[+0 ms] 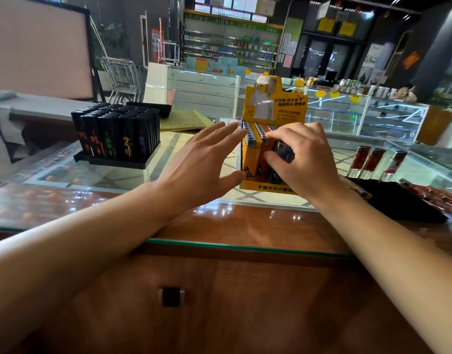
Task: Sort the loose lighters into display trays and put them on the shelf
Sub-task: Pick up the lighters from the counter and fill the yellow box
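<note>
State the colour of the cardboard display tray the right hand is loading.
Yellow display tray, printed with dark lettering; the head view shows it best.

Shop interior is seen. Foreground is taken up by a wooden counter (219,302) topped with a glass sheet (245,245); a dark square fitting (171,297) is set in the wood. Glass display cases (334,113) are lined up behind. A shopping cart (120,75) is parked at left beside a large framed board (38,47). Stocked wall shelves (230,44) are seen at the back. Dark doors (324,57) are set at right. Surfaces are lit brightly, with glare on the glass.
</note>
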`<move>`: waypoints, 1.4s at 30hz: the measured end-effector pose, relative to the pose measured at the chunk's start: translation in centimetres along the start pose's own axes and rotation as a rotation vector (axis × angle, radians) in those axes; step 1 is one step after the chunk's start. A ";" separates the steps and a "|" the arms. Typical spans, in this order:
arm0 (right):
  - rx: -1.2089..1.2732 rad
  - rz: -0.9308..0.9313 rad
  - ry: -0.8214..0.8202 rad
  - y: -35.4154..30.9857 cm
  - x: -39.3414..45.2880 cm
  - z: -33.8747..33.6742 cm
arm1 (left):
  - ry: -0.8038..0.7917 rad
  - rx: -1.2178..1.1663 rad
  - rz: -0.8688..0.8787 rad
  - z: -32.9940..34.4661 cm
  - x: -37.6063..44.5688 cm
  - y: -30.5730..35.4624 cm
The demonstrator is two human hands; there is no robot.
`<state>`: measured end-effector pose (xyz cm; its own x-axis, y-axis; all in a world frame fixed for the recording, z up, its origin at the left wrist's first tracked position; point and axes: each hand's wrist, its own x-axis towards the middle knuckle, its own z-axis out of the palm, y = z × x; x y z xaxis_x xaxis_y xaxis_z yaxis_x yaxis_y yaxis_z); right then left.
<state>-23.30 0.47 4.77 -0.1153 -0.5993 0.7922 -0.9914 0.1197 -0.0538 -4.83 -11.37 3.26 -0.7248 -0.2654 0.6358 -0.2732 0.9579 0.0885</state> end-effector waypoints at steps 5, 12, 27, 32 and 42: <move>-0.003 0.050 -0.186 1.1 -0.6 -1.8 | -0.008 -0.001 0.004 0.2 0.4 0.1; -0.122 0.122 -0.353 2.7 -1.3 -3.0 | -0.088 0.016 -0.004 0.9 2.6 0.6; -0.206 0.321 -0.594 3.5 -3.1 -5.8 | -0.111 0.089 0.060 2.0 5.4 3.3; -0.126 0.313 -0.638 3.5 -2.8 -5.6 | -0.102 0.097 0.080 1.6 5.2 3.0; -0.049 0.312 -0.634 2.7 -2.5 -4.8 | -0.102 0.071 0.063 1.0 4.6 2.0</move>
<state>-25.40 6.10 5.62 -0.4228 -0.8747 0.2369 -0.9037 0.3876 -0.1818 -9.36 -10.81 5.62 -0.8012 -0.2183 0.5571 -0.2669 0.9637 -0.0063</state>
